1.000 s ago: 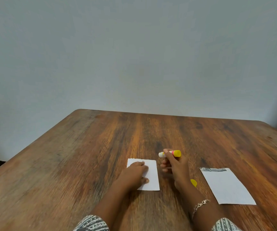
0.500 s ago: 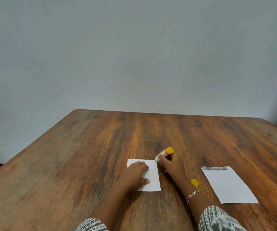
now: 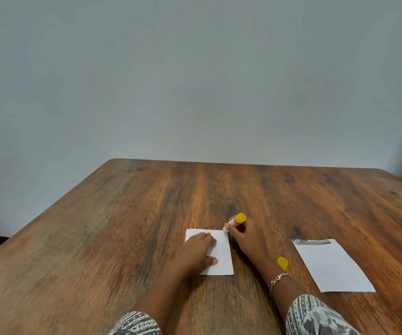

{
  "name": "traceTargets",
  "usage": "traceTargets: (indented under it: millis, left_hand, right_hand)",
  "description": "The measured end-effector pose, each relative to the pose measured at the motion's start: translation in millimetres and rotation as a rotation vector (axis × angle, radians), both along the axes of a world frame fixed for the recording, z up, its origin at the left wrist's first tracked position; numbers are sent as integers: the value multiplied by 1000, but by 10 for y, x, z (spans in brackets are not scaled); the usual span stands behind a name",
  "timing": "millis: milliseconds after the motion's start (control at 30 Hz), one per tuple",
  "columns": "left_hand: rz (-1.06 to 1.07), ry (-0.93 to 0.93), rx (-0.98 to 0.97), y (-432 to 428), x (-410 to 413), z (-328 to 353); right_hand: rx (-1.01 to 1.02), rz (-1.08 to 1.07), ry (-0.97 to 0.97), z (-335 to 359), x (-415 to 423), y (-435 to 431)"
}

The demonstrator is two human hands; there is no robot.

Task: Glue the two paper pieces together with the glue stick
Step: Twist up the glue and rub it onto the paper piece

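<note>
Wooden and brown-streaked, filling the lower half of the frame: one table. Lying flat on it, two white rectangular paper pieces: the smaller paper piece at lower centre, the larger paper piece, with a dark printed strip along its far edge, well apart at lower right. Pressing down on the smaller paper piece with the left hand, fingers straight, thumb resting towards the near edge. Gripping one white glue stick with a red band and yellow end in the right hand, fingers curled round the barrel, tilting it with the white tip down at the far right corner of the smaller paper piece. Lying on the table just right of the right wrist: one yellow cap. Circling that wrist: one silver chain bracelet. Showing at the bottom edge: two grey patterned sleeves. Sitting near each other, both hands, not touching.
</note>
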State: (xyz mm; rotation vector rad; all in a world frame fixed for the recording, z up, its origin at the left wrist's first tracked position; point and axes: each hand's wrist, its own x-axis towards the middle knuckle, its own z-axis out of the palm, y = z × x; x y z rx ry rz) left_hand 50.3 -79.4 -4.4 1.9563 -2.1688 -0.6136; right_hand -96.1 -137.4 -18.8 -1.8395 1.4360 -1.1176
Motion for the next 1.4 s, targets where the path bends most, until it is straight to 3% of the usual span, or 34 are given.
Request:
traceTargets:
  millis: [1400]
  left_hand:
    - [0,16,4,57,-11,47]
  right_hand:
    - [-9,104,32,102,-171,584]
